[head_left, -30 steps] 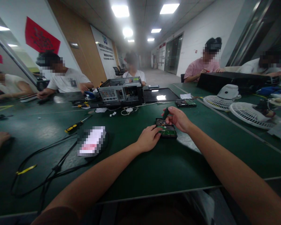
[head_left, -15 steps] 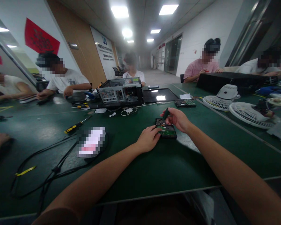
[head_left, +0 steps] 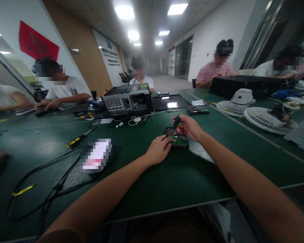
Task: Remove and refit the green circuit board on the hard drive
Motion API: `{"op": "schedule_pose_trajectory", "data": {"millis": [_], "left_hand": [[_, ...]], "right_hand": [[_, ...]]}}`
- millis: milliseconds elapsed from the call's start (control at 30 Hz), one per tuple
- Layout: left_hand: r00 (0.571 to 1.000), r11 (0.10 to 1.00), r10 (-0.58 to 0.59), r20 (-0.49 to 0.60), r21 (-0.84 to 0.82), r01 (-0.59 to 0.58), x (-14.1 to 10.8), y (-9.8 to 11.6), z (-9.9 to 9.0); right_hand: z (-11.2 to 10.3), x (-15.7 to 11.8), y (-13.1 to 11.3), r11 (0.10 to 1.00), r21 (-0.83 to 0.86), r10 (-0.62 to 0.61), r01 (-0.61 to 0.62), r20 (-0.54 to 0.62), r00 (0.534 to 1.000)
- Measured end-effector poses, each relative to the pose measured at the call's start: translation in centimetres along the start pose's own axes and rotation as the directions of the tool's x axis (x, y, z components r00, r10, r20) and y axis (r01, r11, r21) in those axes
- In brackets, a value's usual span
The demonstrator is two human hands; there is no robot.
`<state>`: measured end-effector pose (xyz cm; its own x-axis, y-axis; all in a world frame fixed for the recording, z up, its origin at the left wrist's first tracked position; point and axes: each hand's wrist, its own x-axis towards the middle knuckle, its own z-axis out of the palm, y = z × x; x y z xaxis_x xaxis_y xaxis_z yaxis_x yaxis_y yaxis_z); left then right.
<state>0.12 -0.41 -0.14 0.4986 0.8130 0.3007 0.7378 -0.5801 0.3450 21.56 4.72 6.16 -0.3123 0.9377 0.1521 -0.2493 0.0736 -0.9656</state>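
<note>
On the green table in front of me lies a hard drive [head_left: 180, 144], its green circuit board and metal face upward. My left hand [head_left: 158, 149] holds it by the left side, fingers reaching over its edge and onto the board. In my right hand [head_left: 189, 127] is a screwdriver [head_left: 177, 121] with a dark green handle, pinched by the fingers and tilted over the upper part of the drive. The screwdriver's tip is too small to make out.
Behind the drive stand an opened computer case [head_left: 126, 101], a dark flat panel [head_left: 171, 102] and another drive [head_left: 198, 110]. Fan parts [head_left: 267, 119] lie right. Left are a yellow-black screwdriver [head_left: 77, 140], a lit phone [head_left: 97, 155] and black cables [head_left: 58, 186]. Several people sit around the table.
The view has shifted slightly, so everything sits a little further left. Both hands stay at the drive; the screwdriver's handle tilts slightly differently in my right hand.
</note>
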Motion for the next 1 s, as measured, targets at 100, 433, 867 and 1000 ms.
{"op": "schedule_pose_trajectory", "data": {"millis": [100,433,867,1000], "left_hand": [[1.000,1.000,0.000,0.005,-0.007,0.000,-0.04,-0.03,-0.04],[1.000,0.999,0.015,-0.011,-0.028,-0.015,-0.01,0.06,0.02],[1.000,1.000,0.011,-0.022,-0.010,-0.011,0.02,-0.38,0.54],[1.000,1.000,0.006,-0.015,-0.011,-0.006,-0.03,-0.24,0.43]], "right_hand": [[-0.05,-0.06,-0.08,0.999,-0.033,-0.026,0.026,0.002,1.000],[-0.12,0.13,0.03,0.999,0.038,-0.013,0.013,0.004,1.000],[-0.20,0.25,0.13,1.000,-0.003,-0.013,0.013,-0.033,0.999],[-0.14,0.15,-0.05,0.999,-0.028,-0.038,0.037,-0.037,0.999]]}}
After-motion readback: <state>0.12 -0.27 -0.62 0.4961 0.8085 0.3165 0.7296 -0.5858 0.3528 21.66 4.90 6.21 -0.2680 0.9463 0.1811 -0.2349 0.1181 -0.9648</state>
